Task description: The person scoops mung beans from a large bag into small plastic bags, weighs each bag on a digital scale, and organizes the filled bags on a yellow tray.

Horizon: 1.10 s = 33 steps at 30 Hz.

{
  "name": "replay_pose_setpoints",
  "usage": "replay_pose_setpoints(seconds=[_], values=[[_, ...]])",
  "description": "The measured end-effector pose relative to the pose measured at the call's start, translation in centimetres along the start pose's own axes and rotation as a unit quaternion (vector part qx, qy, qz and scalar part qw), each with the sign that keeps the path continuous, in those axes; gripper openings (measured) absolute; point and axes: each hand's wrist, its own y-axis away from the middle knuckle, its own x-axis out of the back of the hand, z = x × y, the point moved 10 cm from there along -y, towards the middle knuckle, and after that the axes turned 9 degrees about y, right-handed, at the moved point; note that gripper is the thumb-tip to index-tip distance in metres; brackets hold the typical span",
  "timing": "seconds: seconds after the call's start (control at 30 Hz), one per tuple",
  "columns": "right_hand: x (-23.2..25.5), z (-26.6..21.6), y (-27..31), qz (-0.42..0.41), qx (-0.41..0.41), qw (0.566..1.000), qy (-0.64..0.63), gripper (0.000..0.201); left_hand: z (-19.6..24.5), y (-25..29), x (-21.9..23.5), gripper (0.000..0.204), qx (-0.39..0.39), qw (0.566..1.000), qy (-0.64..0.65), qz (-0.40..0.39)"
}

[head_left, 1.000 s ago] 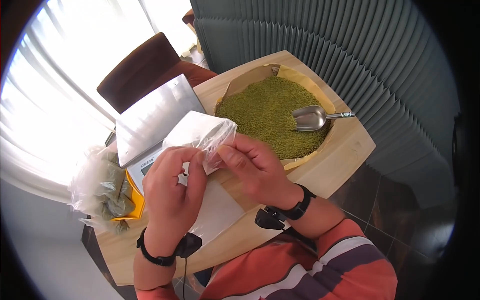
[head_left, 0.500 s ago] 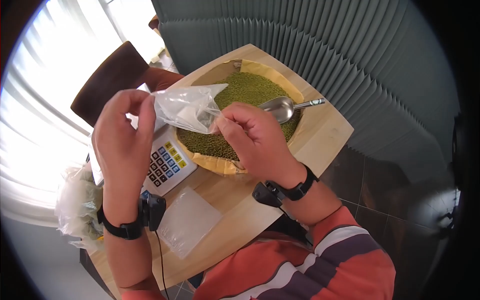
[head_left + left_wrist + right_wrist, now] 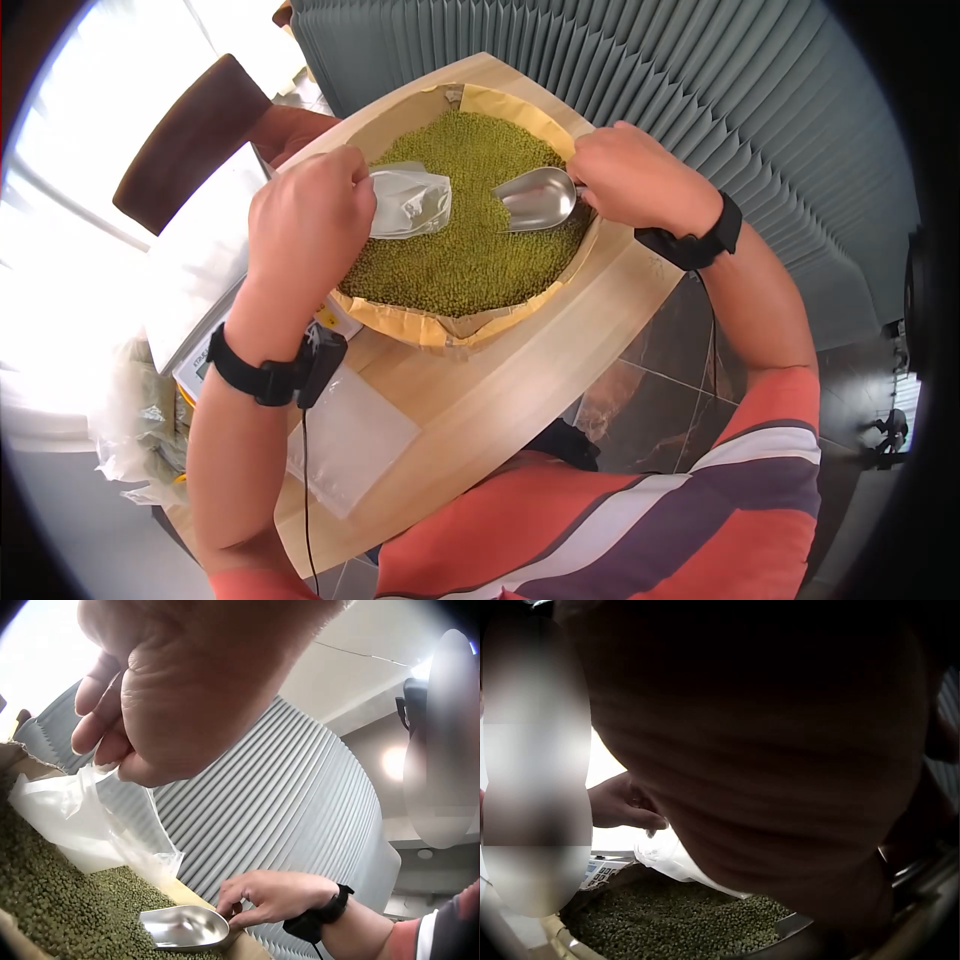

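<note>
- I see a wide, round container lined with brown paper (image 3: pixel 395 326), its rim folded and crumpled, holding a broad heap of small green beans (image 3: pixel 430 275).
- My left hand (image 3: pixel 310 215) grips a clear plastic bag (image 3: pixel 412 205) over the left part of the heap; I cannot tell whether the bag touches the beans.
- My right hand (image 3: pixel 640 175) has its fingers closed round the handle of a shiny metal scoop (image 3: pixel 540 200). The scoop's bowl lies among the beans at the right of the container, its mouth facing left, with beans at its lip.
- At the far left, next to the container, I have a scale with a pale, flat platform (image 3: pixel 205 262); its keys show partly behind my left wrist. The print on its front is too small for me to read.
- Translucent plastic bags with greenish contents (image 3: pixel 145 410) are bunched at the near left.
- A flat, clear plastic sheet (image 3: pixel 355 440) lies near me on the pale wooden surface (image 3: pixel 500 375).
- Around it I see a brown chair (image 3: pixel 190 140) at the far left, a grey pleated screen (image 3: pixel 610 60) beyond, and a dark tiled floor (image 3: pixel 655 410) to the right.
</note>
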Motion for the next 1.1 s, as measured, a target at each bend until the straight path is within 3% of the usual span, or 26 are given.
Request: replay_pose_setpoints(seconds=[0.1, 0.17, 0.2, 0.3, 0.43, 0.47, 0.57, 0.63, 0.67, 0.77, 0.93, 1.1], values=[[-0.1, 0.0, -1.4, 0.005, 0.018, 1.000, -0.004, 0.006, -0.8, -1.0, 0.3, 0.014, 0.000, 1.000, 0.018, 0.006], [2.4, 1.0, -1.9, 0.085, 0.007, 0.996, -0.003, 0.010, -0.4, -1.8, 3.1, 0.015, -0.033, 0.994, -0.008, 0.101], [3.2, 1.8, -2.3, 0.086, -0.003, 0.996, -0.005, 0.012, -0.5, -2.3, 3.6, 0.015, -0.030, 0.995, -0.009, 0.097], [5.3, 3.3, -3.7, 0.156, -0.001, 0.987, -0.032, 0.011, 0.7, -2.6, 7.0, 0.009, -0.092, 0.966, -0.108, 0.216], [3.3, 4.5, -7.1, 0.136, -0.033, 0.990, -0.005, 0.013, 1.7, -2.3, 6.2, 0.006, -0.161, 0.950, -0.148, 0.224], [2.9, 4.1, -7.6, 0.136, -0.031, 0.990, -0.005, 0.013, 2.0, -2.1, 4.0, 0.007, -0.158, 0.962, -0.155, 0.162], [-0.7, 1.2, -10.1, -0.015, 0.004, 0.987, -0.161, 0.018, 0.8, -2.0, 1.9, 0.009, -0.123, 0.982, -0.081, 0.115], [-0.7, -0.5, -10.4, -0.032, 0.014, 0.978, -0.205, 0.019, -0.5, -1.9, 0.9, 0.011, -0.051, 0.996, -0.030, 0.073], [-0.7, -1.4, -10.4, -0.047, 0.021, 0.967, -0.248, 0.019, -0.4, -1.5, 0.8, 0.011, -0.051, 0.996, -0.031, 0.072], [-0.4, -4.1, -10.5, -0.038, 0.063, 0.961, -0.268, 0.019, -1.6, -2.2, 0.7, 0.015, 0.026, 0.999, 0.008, 0.043], [-0.3, -5.3, -9.9, -0.026, 0.086, 0.948, -0.304, 0.018, -1.4, -2.3, 0.9, 0.017, 0.037, 0.998, 0.045, 0.035], [0.9, -3.2, -5.4, -0.065, 0.049, 0.936, -0.344, 0.015, -1.9, -2.3, 0.1, 0.017, 0.037, 0.996, 0.076, 0.018]])
